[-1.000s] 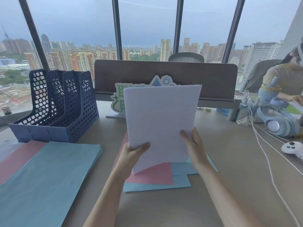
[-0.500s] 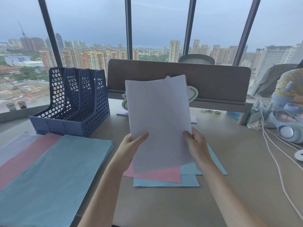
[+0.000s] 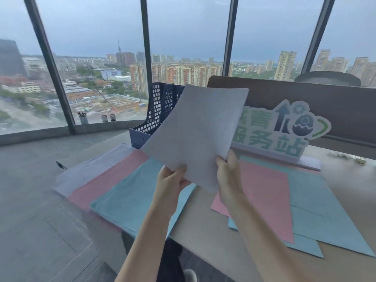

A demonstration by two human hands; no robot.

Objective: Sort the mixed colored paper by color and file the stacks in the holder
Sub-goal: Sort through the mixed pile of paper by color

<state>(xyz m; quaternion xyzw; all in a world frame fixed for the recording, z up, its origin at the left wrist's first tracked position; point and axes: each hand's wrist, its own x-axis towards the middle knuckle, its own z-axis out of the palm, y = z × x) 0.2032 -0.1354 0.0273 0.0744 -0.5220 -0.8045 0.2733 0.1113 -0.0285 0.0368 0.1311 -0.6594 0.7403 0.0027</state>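
Observation:
I hold a pale lavender sheet of paper [image 3: 195, 135] up over the desk, tilted to the left. My left hand [image 3: 169, 185] pinches its lower left corner and my right hand [image 3: 228, 176] grips its lower right edge. Under it, at the left, lie three sorted stacks side by side: lavender [image 3: 91, 169], pink [image 3: 107, 184] and light blue [image 3: 132, 198]. The mixed pile with a pink sheet [image 3: 262, 194] on blue sheets [image 3: 317, 208] lies at the right. The dark blue mesh file holder [image 3: 156, 110] stands behind the held sheet, partly hidden.
A cut-out desk sign [image 3: 280, 133] with green characters stands against a brown divider panel [image 3: 335, 102]. The desk's left edge [image 3: 114, 226] drops to grey floor. Small pen cups [image 3: 107, 118] sit on the window sill. Small items [image 3: 350, 156] lie at far right.
My view has swung left and the held lavender sheet moved left with both hands, now over the sorted stacks and in front of the holder.

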